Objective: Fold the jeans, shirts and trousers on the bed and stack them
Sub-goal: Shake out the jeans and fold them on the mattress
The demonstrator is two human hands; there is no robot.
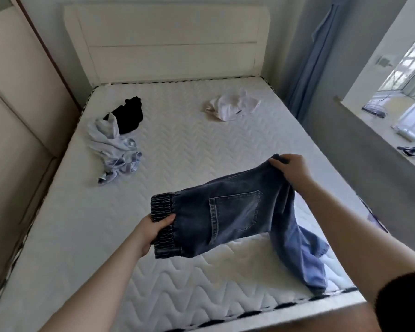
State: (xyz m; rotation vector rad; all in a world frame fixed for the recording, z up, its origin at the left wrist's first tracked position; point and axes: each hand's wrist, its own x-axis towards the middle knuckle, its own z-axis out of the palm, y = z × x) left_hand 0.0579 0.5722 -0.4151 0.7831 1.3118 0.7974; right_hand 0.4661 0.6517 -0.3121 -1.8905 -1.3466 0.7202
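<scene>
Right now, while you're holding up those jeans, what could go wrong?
The jeans hang in the air, the left hand gripping the waistband, the right hand pinching the far edge. Their legs dangle at the mattress corner, so they might slide off or fold crooked. The crumpled white garment and the pale and black heap lie far up the bed, so reaching them could muss a finished fold.

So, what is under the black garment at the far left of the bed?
The black garment lies on the white mattress, its near edge beside or overlapping the pale crumpled garment. Anything beneath it is covered.
</scene>
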